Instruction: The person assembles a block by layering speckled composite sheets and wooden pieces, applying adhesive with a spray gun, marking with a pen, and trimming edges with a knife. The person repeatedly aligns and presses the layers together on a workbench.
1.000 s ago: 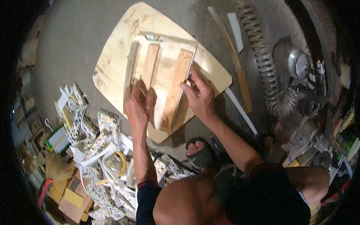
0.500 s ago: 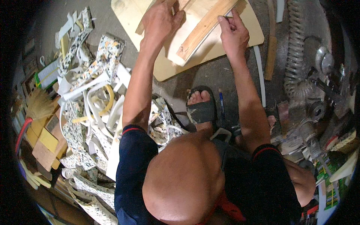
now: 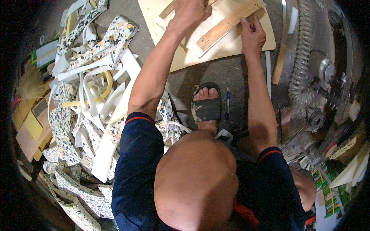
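A pale wooden strip [image 3: 227, 27] lies slantwise on a cream-coloured board [image 3: 260, 40] on the floor, with a thin white edge showing along its lower side. My right hand [image 3: 253, 36] is at the strip's right edge, thumb and forefinger apart, the thumb tip touching it. Farther left, my left hand [image 3: 192, 14] is curled over the board near a second, narrower wooden strip [image 3: 166, 11]. Its fingers point away from me and are partly cut off by the top of the picture. What they grip is hidden.
Speckled and white foam offcuts [image 3: 86, 96] heap up on the left, beside a straw broom [image 3: 30, 84]. A pen [image 3: 227, 102] lies right of my sandalled foot [image 3: 206, 102]. A coiled clear hose [image 3: 300, 57] and a long wooden piece [image 3: 280, 63] lie to the right.
The board and strips appear farther right and up as the view shifts. Both hands have moved rightward in the picture and remain by the wooden strips.
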Action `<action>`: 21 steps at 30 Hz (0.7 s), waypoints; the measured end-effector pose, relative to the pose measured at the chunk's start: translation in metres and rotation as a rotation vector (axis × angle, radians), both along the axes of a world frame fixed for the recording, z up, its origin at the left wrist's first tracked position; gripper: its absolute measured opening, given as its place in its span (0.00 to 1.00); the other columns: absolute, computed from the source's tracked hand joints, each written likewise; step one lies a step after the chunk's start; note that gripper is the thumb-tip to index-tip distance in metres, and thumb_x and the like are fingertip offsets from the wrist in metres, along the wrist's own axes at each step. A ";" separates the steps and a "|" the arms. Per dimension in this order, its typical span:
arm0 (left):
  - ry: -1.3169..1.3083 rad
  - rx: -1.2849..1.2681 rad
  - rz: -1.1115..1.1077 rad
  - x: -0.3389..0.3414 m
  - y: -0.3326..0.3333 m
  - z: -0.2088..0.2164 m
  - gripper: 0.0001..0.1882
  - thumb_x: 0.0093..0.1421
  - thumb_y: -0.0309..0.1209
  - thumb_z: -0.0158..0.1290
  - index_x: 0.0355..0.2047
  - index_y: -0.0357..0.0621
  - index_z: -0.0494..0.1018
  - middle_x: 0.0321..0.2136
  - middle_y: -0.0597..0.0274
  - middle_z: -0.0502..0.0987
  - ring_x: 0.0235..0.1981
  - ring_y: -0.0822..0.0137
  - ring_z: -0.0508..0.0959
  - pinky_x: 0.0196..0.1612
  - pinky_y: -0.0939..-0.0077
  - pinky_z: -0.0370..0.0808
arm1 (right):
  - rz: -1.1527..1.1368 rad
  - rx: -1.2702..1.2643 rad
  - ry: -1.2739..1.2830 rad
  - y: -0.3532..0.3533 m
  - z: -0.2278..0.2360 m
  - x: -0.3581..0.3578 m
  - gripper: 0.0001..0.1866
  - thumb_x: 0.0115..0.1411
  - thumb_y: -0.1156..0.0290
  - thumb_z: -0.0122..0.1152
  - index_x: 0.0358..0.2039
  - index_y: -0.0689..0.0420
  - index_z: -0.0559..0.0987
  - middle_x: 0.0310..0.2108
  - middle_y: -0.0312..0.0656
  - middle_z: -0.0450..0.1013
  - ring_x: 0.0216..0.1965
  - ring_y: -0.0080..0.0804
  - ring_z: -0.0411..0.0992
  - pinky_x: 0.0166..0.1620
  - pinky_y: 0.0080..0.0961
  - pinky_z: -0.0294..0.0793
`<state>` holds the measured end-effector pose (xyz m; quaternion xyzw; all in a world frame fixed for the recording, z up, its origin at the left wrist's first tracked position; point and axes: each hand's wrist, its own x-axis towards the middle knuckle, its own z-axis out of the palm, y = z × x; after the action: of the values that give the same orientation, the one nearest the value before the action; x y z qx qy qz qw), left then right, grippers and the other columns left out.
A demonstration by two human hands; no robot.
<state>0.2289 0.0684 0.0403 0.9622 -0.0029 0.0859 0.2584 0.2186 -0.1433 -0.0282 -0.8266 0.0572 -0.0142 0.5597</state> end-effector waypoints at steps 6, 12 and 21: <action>-0.057 0.040 -0.006 0.005 0.002 -0.014 0.06 0.47 0.27 0.56 0.21 0.37 0.73 0.24 0.40 0.75 0.30 0.41 0.78 0.35 0.46 0.73 | 0.033 -0.011 0.133 -0.001 0.013 0.001 0.36 0.63 0.60 0.69 0.65 0.66 0.70 0.32 0.36 0.76 0.34 0.21 0.71 0.42 0.21 0.73; 0.063 -0.069 -0.055 0.008 0.019 -0.009 0.09 0.50 0.30 0.59 0.24 0.35 0.75 0.25 0.40 0.78 0.33 0.40 0.80 0.37 0.50 0.76 | -0.021 0.060 0.036 0.000 0.000 0.005 0.33 0.63 0.62 0.67 0.62 0.70 0.71 0.27 0.36 0.75 0.28 0.23 0.70 0.36 0.26 0.74; 0.106 -0.765 0.355 -0.001 0.150 0.000 0.22 0.66 0.41 0.56 0.53 0.37 0.77 0.40 0.59 0.82 0.34 0.65 0.81 0.36 0.72 0.80 | 0.004 -0.094 0.119 -0.012 0.002 0.013 0.34 0.59 0.59 0.71 0.62 0.63 0.74 0.32 0.44 0.79 0.31 0.31 0.73 0.40 0.30 0.74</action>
<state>0.2283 0.2183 0.0405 0.7857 0.2080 0.0745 0.5778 0.2312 -0.1557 -0.0267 -0.8515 0.0877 0.0334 0.5159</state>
